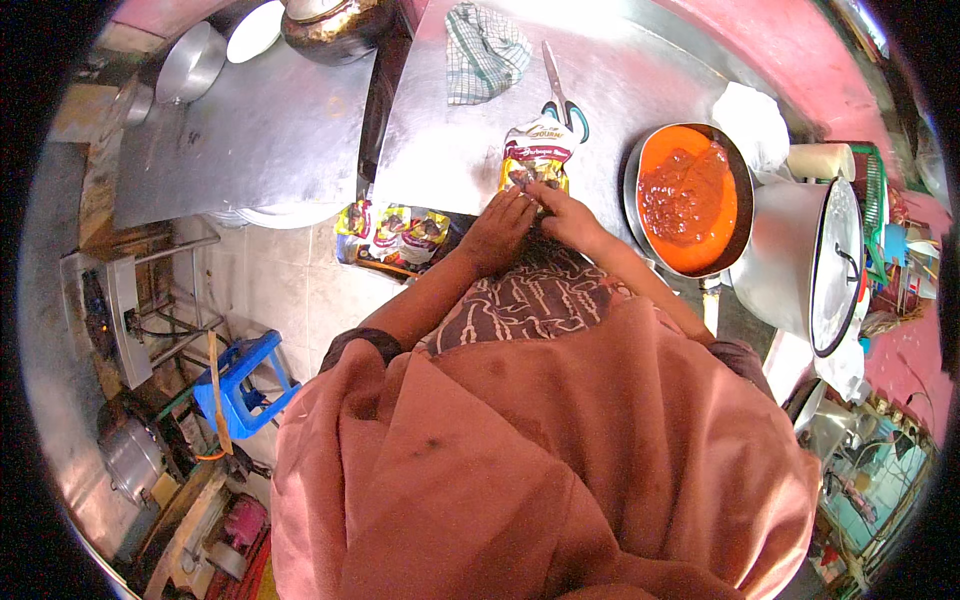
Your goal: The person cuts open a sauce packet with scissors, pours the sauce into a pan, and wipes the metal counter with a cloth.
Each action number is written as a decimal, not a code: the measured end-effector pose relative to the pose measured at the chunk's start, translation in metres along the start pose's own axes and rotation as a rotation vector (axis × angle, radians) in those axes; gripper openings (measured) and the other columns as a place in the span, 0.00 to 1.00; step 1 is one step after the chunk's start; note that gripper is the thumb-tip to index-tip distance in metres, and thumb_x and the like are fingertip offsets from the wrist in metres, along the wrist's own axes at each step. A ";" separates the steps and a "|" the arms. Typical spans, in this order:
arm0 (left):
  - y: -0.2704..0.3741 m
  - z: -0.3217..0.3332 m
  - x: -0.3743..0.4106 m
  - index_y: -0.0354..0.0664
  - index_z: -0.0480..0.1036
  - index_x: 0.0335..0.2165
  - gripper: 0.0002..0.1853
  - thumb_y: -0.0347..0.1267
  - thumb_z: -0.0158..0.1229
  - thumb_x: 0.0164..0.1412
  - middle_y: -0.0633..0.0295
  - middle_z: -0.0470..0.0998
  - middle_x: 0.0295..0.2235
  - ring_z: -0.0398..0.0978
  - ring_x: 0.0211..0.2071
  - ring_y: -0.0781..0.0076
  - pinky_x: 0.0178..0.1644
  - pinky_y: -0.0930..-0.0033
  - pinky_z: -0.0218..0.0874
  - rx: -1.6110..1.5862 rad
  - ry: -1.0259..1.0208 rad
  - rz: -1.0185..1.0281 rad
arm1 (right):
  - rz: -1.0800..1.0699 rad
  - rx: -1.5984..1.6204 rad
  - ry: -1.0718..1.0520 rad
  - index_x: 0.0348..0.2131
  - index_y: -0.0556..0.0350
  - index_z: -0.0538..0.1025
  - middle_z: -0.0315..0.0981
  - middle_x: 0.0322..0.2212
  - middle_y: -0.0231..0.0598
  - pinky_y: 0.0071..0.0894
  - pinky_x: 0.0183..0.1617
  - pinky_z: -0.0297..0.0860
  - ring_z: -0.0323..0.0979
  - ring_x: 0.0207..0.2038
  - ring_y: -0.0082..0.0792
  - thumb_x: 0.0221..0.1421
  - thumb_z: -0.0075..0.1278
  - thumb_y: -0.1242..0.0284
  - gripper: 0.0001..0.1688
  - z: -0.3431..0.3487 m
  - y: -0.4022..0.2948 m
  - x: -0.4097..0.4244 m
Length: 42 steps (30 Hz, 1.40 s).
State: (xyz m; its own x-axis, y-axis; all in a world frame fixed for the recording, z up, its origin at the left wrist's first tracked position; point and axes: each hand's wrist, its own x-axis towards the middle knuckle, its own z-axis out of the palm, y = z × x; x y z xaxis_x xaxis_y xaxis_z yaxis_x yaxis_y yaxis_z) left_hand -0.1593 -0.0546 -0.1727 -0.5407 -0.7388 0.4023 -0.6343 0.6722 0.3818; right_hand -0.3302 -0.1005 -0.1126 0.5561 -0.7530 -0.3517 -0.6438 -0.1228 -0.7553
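Observation:
A printed plastic pouch [537, 154] with white, red and yellow panels lies on the steel table near its front edge. My left hand [501, 229] has its fingers together over the pouch's near end. From the right, my right hand [568, 219] grips the same end, its index finger extended on the printed face. The thumbs and the pouch's bottom edge are partly hidden. Just beyond the pouch lie scissors [559, 94] with black and teal handles, blades pointing away. To the right stands a pan [631, 196] of orange sauce [679, 259] with a darker red, chunky mass [682, 195] on top.
Several similar pouches [401, 234] sit in a container below the table edge, left of my hands. A checked cloth [486, 56] lies on the steel table [442, 142]. A large lidded pot [780, 255] stands right of the pan. A blue plastic stool [244, 386] is on the floor at left.

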 end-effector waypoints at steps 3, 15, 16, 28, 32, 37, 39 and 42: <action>-0.002 0.007 -0.001 0.32 0.62 0.44 0.22 0.28 0.46 0.47 0.46 0.62 0.46 0.60 0.49 0.50 0.54 0.56 0.52 0.054 0.027 -0.015 | -0.016 -0.401 0.141 0.51 0.64 0.58 0.53 0.52 0.53 0.34 0.56 0.53 0.56 0.53 0.47 0.36 0.46 0.78 0.38 0.019 -0.011 -0.018; -0.003 0.013 -0.005 0.32 0.65 0.43 0.21 0.29 0.45 0.48 0.50 0.63 0.48 0.61 0.50 0.55 0.53 0.59 0.54 0.114 -0.022 -0.057 | 0.095 -1.006 0.013 0.50 0.70 0.59 0.53 0.52 0.54 0.70 0.54 0.39 0.56 0.54 0.42 0.48 0.35 0.66 0.32 0.022 -0.029 0.002; -0.003 0.013 -0.004 0.32 0.65 0.43 0.21 0.29 0.45 0.48 0.50 0.63 0.48 0.61 0.51 0.54 0.53 0.59 0.54 0.098 -0.019 -0.061 | 0.081 -1.019 0.057 0.50 0.71 0.59 0.52 0.52 0.55 0.70 0.53 0.39 0.57 0.53 0.42 0.48 0.35 0.66 0.32 0.026 -0.023 0.004; -0.008 0.013 -0.002 0.31 0.67 0.41 0.19 0.29 0.46 0.48 0.48 0.66 0.45 0.64 0.48 0.54 0.51 0.63 0.57 -0.105 0.090 -0.120 | 0.114 -0.666 -0.173 0.54 0.60 0.54 0.45 0.56 0.48 0.59 0.57 0.40 0.52 0.56 0.40 0.44 0.39 0.67 0.36 0.013 -0.035 0.013; -0.001 0.001 0.003 0.32 0.68 0.39 0.19 0.30 0.48 0.47 0.48 0.66 0.44 0.65 0.47 0.55 0.51 0.63 0.57 -0.062 0.105 -0.097 | 0.040 -0.792 0.029 0.54 0.60 0.54 0.45 0.56 0.47 0.61 0.57 0.40 0.52 0.56 0.38 0.47 0.37 0.67 0.35 0.024 -0.022 0.014; -0.003 0.007 -0.002 0.32 0.68 0.39 0.19 0.31 0.48 0.47 0.48 0.67 0.43 0.67 0.45 0.56 0.50 0.63 0.59 -0.058 0.041 -0.132 | 0.073 -0.952 0.103 0.54 0.63 0.53 0.47 0.55 0.50 0.63 0.56 0.39 0.53 0.55 0.41 0.49 0.34 0.66 0.34 0.030 -0.020 0.028; -0.007 0.017 -0.008 0.32 0.67 0.39 0.19 0.32 0.48 0.47 0.49 0.67 0.43 0.67 0.45 0.56 0.49 0.63 0.59 -0.147 0.042 -0.219 | 0.096 -0.867 0.007 0.54 0.64 0.53 0.48 0.55 0.51 0.63 0.56 0.38 0.52 0.56 0.42 0.49 0.34 0.65 0.34 0.020 -0.032 0.028; -0.018 0.044 -0.013 0.32 0.67 0.40 0.20 0.31 0.47 0.48 0.49 0.67 0.43 0.67 0.45 0.56 0.49 0.64 0.59 -0.204 0.039 -0.287 | 0.128 -0.759 -0.145 0.54 0.65 0.53 0.47 0.55 0.53 0.64 0.56 0.38 0.49 0.57 0.41 0.49 0.34 0.64 0.35 0.001 -0.054 0.013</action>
State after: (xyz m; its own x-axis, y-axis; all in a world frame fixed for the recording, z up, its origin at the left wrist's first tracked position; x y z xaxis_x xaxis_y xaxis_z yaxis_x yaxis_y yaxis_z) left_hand -0.1654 -0.0591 -0.2209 -0.3325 -0.8991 0.2848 -0.6315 0.4365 0.6408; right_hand -0.2880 -0.1029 -0.0764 0.4825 -0.7055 -0.5190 -0.8618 -0.4882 -0.1377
